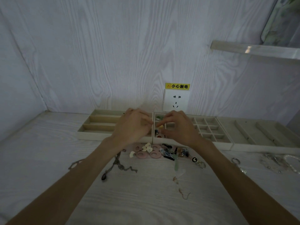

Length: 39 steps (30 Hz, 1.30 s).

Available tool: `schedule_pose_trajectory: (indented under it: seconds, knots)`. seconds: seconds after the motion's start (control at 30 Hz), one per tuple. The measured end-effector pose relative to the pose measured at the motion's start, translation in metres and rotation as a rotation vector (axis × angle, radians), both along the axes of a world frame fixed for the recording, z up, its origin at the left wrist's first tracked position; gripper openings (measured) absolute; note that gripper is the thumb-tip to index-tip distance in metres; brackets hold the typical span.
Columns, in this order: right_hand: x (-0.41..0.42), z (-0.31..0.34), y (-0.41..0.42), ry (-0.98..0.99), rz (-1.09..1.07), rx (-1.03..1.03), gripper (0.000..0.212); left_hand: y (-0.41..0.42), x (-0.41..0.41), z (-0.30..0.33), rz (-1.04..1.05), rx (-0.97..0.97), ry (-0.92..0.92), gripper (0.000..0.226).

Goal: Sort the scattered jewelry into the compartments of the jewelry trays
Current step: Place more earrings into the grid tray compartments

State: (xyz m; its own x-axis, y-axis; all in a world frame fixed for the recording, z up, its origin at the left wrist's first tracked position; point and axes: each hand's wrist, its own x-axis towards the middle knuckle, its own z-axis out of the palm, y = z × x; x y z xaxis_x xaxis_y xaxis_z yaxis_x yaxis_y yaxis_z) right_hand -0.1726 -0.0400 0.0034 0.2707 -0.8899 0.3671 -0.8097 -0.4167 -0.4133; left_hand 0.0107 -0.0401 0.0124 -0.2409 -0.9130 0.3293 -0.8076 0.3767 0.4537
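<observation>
1. Three beige jewelry trays stand in a row against the wall on the pale wood-grain table (pixel 48 153): a left tray (pixel 97 125) with long slots, a middle tray (pixel 209 127) with a grid of small compartments, and a right tray (pixel 259 132) with long slots.
2. Both hands reach over the seam between the left and middle trays. The left hand (pixel 133 125) hangs over the right end of the left tray, fingers curled towards the seam; whether it holds anything cannot be told.
3. The right hand (pixel 178 127) is over the left columns of the middle tray, forefinger and thumb pinching a small yellow piece (pixel 161 127) just above a compartment in the leftmost column.
4. Other small pieces already lie in that column: a green one (pixel 158 117) in the far cell, a dark one (pixel 156 131) and a red one (pixel 159 136) nearer.
5. Unsorted jewelry lies on the table just in front of the trays, below the wrists: pink rings (pixel 155 153), cream heart pieces (pixel 148 147), a dark cord necklace (pixel 120 164), a pale green pendant (pixel 176 165), a black round charm (pixel 194 159).
6. Clear beaded pieces (pixel 279 161) lie well to the right.
7. A white socket (pixel 176 100) with a yellow label (pixel 177 86) sits on the wall behind the trays.
</observation>
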Motion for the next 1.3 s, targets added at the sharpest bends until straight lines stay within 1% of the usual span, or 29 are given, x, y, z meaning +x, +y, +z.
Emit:
schedule_pose_trajectory:
  seconds: [0.07, 0.17, 0.3, 0.43, 0.57, 0.7, 0.77, 0.83, 0.93, 1.03, 1.13, 1.2, 1.3]
  knots:
    - [0.0, 0.006, -0.001, 0.11, 0.02, 0.018, 0.026, -0.003, 0.0, 0.003, 0.024, 0.085, 0.056, 0.021]
    - [0.002, 0.007, -0.002, 0.183, 0.049, 0.031, 0.027, -0.001, -0.001, 0.008, 0.052, 0.165, 0.118, 0.021]
    - [0.002, 0.003, 0.002, 0.177, 0.068, -0.052, 0.025, 0.005, 0.0, 0.007, 0.028, 0.214, 0.147, 0.023]
    - [0.004, 0.001, 0.005, 0.267, 0.08, -0.19, 0.023, 0.009, 0.0, 0.003, 0.0, 0.197, 0.147, 0.024]
    - [0.007, 0.005, 0.006, 0.265, 0.024, -0.157, 0.02, 0.01, -0.001, 0.002, -0.005, 0.201, 0.147, 0.023]
    - [0.006, 0.01, 0.003, 0.236, 0.016, -0.029, 0.018, 0.011, 0.002, 0.001, -0.002, 0.192, 0.126, 0.023]
    - [0.004, 0.011, 0.001, 0.19, 0.02, 0.026, 0.018, 0.01, 0.003, 0.002, -0.005, 0.188, 0.119, 0.024]
    - [0.003, 0.011, 0.0, 0.142, -0.012, 0.032, 0.018, 0.009, 0.003, 0.002, -0.004, 0.186, 0.111, 0.024]
    - [0.006, 0.007, -0.001, 0.123, -0.064, -0.02, 0.018, 0.008, -0.001, 0.002, -0.011, 0.197, 0.104, 0.023]
    - [0.01, 0.005, 0.0, 0.115, -0.062, -0.026, 0.019, 0.006, -0.002, 0.001, -0.027, 0.189, 0.043, 0.027]
    - [0.012, 0.007, 0.0, 0.128, -0.067, -0.018, 0.019, 0.004, -0.003, -0.002, -0.067, 0.184, -0.111, 0.034]
    - [0.012, 0.008, 0.001, 0.101, -0.093, 0.02, 0.02, 0.005, -0.007, -0.003, -0.096, 0.185, -0.237, 0.04]
    - [0.01, 0.01, 0.002, 0.048, -0.115, 0.127, 0.024, 0.007, -0.01, -0.002, -0.091, 0.168, -0.286, 0.043]
